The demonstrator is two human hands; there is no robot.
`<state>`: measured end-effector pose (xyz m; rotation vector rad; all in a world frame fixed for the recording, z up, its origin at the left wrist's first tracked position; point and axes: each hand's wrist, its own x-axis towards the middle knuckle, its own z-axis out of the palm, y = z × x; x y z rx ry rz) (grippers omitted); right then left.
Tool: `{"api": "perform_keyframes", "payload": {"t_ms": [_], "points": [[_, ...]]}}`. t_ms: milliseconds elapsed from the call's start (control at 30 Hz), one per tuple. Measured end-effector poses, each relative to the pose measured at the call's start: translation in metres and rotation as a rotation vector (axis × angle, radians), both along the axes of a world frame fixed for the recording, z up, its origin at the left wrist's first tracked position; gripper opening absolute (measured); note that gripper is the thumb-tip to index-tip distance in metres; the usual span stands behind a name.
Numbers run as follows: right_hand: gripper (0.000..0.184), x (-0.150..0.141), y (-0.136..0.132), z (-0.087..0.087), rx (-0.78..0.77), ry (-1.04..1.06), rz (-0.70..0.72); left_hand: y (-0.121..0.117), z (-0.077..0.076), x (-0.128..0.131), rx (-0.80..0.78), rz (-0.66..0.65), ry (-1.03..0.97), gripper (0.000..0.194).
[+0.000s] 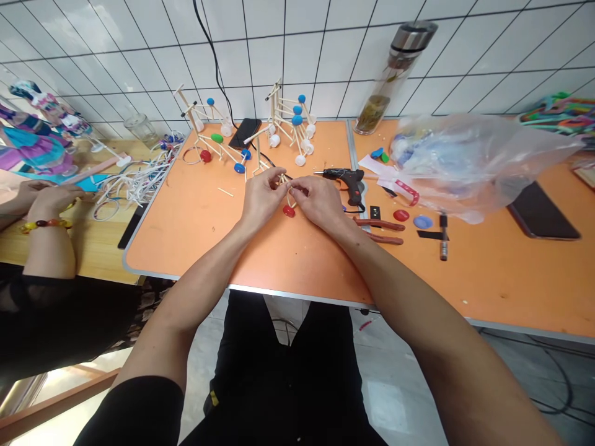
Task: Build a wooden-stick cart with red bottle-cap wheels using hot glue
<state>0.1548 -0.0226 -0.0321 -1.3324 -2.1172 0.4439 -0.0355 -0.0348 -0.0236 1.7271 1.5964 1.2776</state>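
Near the middle of the orange surface [195, 248], the left hand [263, 198] and right hand [316, 201] pinch a small wooden-stick frame [284, 183] tightly, seemingly joining it; it appears to need steady holding next.

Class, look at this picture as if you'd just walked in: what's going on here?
A person is pinching a small wooden-stick piece with the fingers of both the left hand and right hand, above a red cap on an orange table. A black hot glue gun lies just beyond the right hand, and stick models with blue caps stand farther back. To the left, another person's hand rests beside white strips.
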Motion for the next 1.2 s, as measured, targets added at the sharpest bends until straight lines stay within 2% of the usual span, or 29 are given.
{"api": "perform_keyframes", "payload": {"t_ms": [367,800,1200], "points": [[0.035,-0.002,-0.003,0.002,-0.004,0.005,0.0,-0.003,0.001,0.006,-0.015,0.041,-0.008,0.03],[0.036,-0.004,-0.006,0.006,-0.011,-0.038,-0.022,0.001,-0.007,0.006,-0.002,0.037,-0.012,0.037],[0.033,-0.004,-0.004,0.004,0.008,-0.048,-0.031,0.004,-0.012,0.005,0.024,0.029,-0.028,0.034]]}}
